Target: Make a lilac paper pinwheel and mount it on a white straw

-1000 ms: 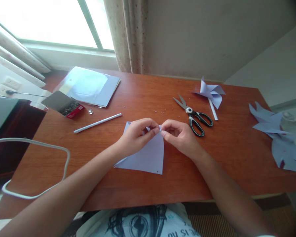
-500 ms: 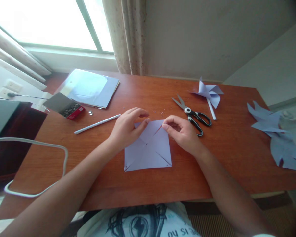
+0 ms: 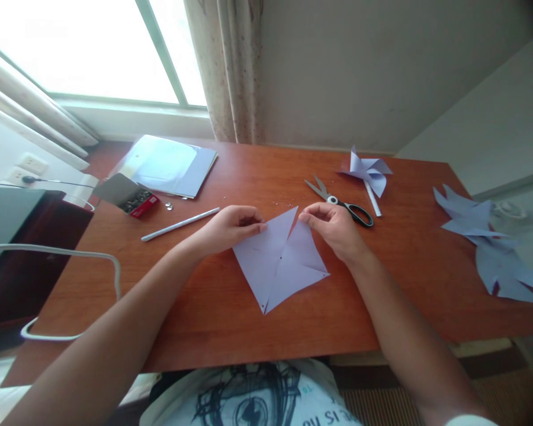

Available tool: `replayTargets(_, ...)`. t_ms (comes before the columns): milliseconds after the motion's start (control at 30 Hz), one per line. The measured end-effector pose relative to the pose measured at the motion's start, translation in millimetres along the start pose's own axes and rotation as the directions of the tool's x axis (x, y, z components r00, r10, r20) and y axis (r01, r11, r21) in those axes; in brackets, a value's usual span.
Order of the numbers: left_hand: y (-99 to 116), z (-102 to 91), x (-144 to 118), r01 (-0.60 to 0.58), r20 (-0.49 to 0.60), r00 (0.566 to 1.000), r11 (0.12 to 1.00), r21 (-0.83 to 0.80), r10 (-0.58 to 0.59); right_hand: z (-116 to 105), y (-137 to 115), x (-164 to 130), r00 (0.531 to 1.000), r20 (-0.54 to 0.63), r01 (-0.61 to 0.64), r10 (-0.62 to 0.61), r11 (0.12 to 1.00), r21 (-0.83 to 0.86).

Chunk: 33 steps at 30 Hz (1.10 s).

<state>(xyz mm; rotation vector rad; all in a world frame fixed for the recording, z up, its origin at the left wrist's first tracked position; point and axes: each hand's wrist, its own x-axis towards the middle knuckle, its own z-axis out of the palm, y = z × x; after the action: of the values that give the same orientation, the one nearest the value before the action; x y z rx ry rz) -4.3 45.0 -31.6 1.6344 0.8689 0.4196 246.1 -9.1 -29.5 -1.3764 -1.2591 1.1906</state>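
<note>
A square sheet of white paper (image 3: 258, 260), slit in from its corners, is turned cornerwise on the table in front of me. A small hole marks its middle, and dark holes show near some corners. My left hand (image 3: 233, 228) pinches the sheet's upper left edge between thumb and fingers. At the top, my right hand (image 3: 331, 226) has closed on the flap right of the gaping slit. Just behind the right hand lie scissors (image 3: 359, 214) with black and grey handles, partly hidden by it. A white paper stick (image 3: 180, 224) lies left of my left hand.
Back right is a paper pinwheel (image 3: 368, 170) on a white stick; more cut paper pieces (image 3: 497, 254) lie at the right edge. A red and grey box (image 3: 131, 198) of small metal pieces, several loose thumbtacks (image 3: 169, 206), a stack of folders (image 3: 171, 165) and a white cable (image 3: 93, 255) are left.
The paper has turned from lying square to cornerwise, and its top slit has spread wider. My left hand has shifted down onto the left edge; my right hand has moved slightly right.
</note>
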Motion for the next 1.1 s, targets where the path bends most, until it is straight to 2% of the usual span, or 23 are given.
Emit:
replayTargets(300,-1,7.6,1,-0.04,-0.049,0.998,0.996,-0.083,0.036,3,1,-1,1.0,0.012,-0.02,0.019,0.999,0.048)
replayTargets(467,-3,8.5,2,-0.038,-0.052,0.998,0.994,-0.1,0.033,4,-3,-3,0.994,0.092,-0.066,0.054,0.988,0.139)
replayTargets(600,0,11.2,1,-0.025,-0.024,0.999,0.99,-0.141,0.022,8,1,-2,0.993,0.095,-0.081,0.073,0.993,0.086)
replayTargets(667,3,12.1,0,-0.002,-0.027,1.0,0.978,-0.208,-0.003,9,4,-1,0.997,0.066,-0.053,0.049,0.996,0.065)
replayTargets(733,5,11.8,0,0.014,-0.08,0.996,0.952,-0.307,-0.041,8,7,1,1.0,0.0,-0.024,0.024,0.998,0.06)
replayTargets(833,6,9.4,0,0.02,-0.165,0.979,0.852,-0.524,-0.124,4,6,2,0.994,-0.108,-0.021,0.031,0.996,0.09)
replayTargets(900,5,8.0,1,0.02,-0.159,0.975,0.772,-0.635,-0.156,1,3,3,0.983,-0.179,-0.012,0.038,0.99,0.144)
replayTargets(1000,4,9.0,1,0.02,-0.14,0.979,0.75,-0.661,-0.149,-3,0,5,0.962,-0.27,0.015,0.033,0.984,0.176)
replayTargets(1100,5,14.0,1,-0.004,-0.196,0.968,0.775,-0.632,-0.156,-4,0,6,0.957,-0.289,0.02,0.023,0.989,0.145)
